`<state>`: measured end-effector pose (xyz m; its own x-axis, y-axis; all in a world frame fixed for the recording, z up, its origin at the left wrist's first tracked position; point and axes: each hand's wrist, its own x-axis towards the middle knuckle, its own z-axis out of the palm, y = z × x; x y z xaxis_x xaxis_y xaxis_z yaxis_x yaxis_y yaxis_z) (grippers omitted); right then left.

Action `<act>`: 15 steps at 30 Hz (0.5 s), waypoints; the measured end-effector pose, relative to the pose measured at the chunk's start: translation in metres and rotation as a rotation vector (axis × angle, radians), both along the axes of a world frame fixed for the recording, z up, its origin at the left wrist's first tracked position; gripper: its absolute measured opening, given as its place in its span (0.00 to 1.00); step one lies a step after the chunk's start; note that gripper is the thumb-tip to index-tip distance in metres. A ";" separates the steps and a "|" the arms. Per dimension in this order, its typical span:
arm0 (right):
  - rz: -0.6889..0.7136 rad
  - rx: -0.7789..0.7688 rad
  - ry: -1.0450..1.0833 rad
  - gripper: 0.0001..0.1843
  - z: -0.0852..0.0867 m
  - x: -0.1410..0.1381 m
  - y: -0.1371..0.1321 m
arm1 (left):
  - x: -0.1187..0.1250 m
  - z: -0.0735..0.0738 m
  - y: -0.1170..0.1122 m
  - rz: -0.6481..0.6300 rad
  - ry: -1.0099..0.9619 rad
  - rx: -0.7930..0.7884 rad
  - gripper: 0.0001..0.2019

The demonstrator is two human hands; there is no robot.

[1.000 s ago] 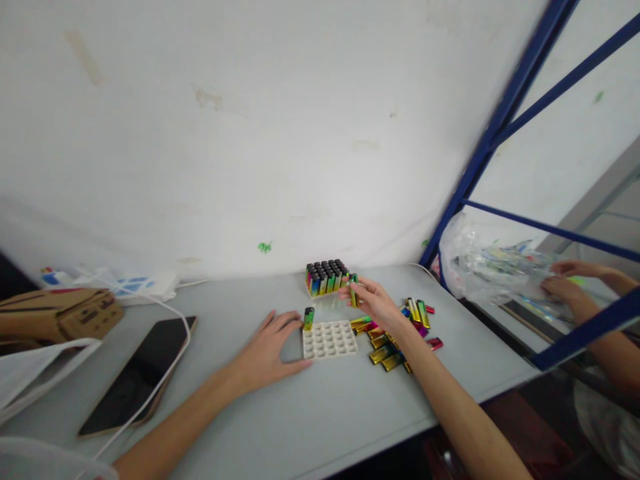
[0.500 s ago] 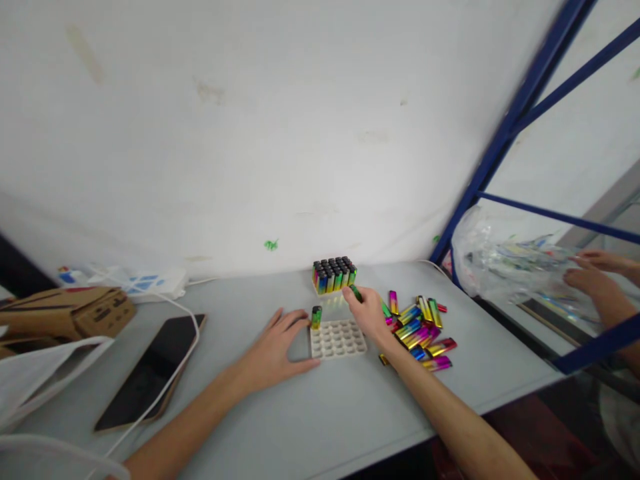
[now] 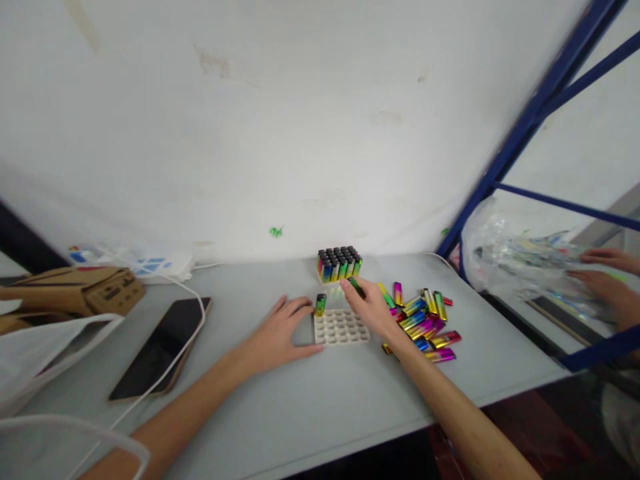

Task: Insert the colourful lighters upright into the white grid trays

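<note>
My left hand (image 3: 279, 333) lies flat on the grey table (image 3: 310, 400), fingers spread, steadying the left edge of a white tray (image 3: 341, 327) with rows of holes. One rainbow lighter (image 3: 321, 305) stands upright in the tray's far left corner. My right hand (image 3: 373, 308) is closed on a green lighter (image 3: 355, 285), tilted, just above the tray's far right side. A pile of several rainbow lighters (image 3: 423, 323) lies to the right of that hand. A full tray of upright lighters (image 3: 339, 263) stands behind.
A phone (image 3: 161, 350) with a white cable lies at left, beside a cardboard box (image 3: 75, 291), a power strip (image 3: 145, 265) and a white bag (image 3: 40, 353). A blue frame (image 3: 520, 133) stands at right. Beyond it another person's hands (image 3: 610, 280) handle a plastic bag (image 3: 515, 260).
My right hand brought the lighter down from beside the full tray toward the white tray and tilted it. The view shifted, so the pile shows more fully. My left hand stayed put.
</note>
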<state>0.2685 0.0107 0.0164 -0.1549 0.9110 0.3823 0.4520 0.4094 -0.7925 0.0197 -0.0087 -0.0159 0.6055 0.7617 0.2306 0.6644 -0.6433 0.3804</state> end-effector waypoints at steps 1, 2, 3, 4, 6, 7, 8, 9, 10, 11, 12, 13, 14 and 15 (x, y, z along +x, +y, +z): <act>0.053 -0.007 -0.017 0.26 0.002 0.000 -0.002 | 0.000 0.000 0.000 0.001 -0.003 -0.003 0.35; 0.123 -0.018 -0.034 0.25 0.003 0.001 -0.004 | 0.000 0.000 0.000 0.001 -0.004 -0.008 0.36; 0.196 -0.023 -0.053 0.24 0.004 0.001 -0.006 | 0.000 0.000 -0.001 0.000 -0.002 -0.011 0.36; 0.256 -0.009 -0.079 0.23 0.005 0.002 -0.008 | 0.001 -0.001 -0.001 0.001 -0.001 -0.013 0.36; 0.286 0.084 -0.147 0.23 0.005 0.002 -0.010 | 0.001 -0.001 -0.001 0.005 -0.002 -0.014 0.36; 0.262 0.138 -0.188 0.24 0.005 0.002 -0.011 | 0.001 -0.002 -0.001 0.008 -0.005 -0.014 0.35; 0.229 0.173 -0.231 0.25 0.004 0.002 -0.011 | 0.001 -0.002 -0.001 0.009 -0.010 -0.014 0.35; 0.199 0.186 -0.267 0.26 0.002 0.002 -0.012 | 0.001 -0.003 -0.001 0.009 -0.015 -0.014 0.36; 0.177 0.174 -0.293 0.27 0.001 0.002 -0.012 | 0.001 -0.003 -0.001 0.008 -0.020 -0.014 0.36; 0.170 0.144 -0.308 0.28 -0.001 0.003 -0.012 | 0.002 -0.004 -0.001 0.006 -0.025 -0.013 0.36; 0.173 0.110 -0.312 0.28 -0.003 0.003 -0.012 | 0.002 -0.004 -0.001 0.004 -0.030 -0.012 0.35; 0.177 0.085 -0.310 0.28 -0.004 0.003 -0.013 | 0.002 -0.005 0.000 0.003 -0.033 -0.011 0.35; 0.183 0.070 -0.307 0.28 -0.005 0.002 -0.013 | 0.001 -0.005 0.000 0.003 -0.036 -0.009 0.35; 0.194 0.061 -0.308 0.28 -0.006 0.001 -0.013 | 0.001 -0.005 0.000 0.001 -0.038 -0.008 0.35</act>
<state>0.2699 -0.0021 0.0105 -0.4390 0.8304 0.3432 0.5748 0.5531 -0.6031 0.0211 -0.0089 -0.0211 0.5954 0.7644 0.2474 0.6500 -0.6393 0.4109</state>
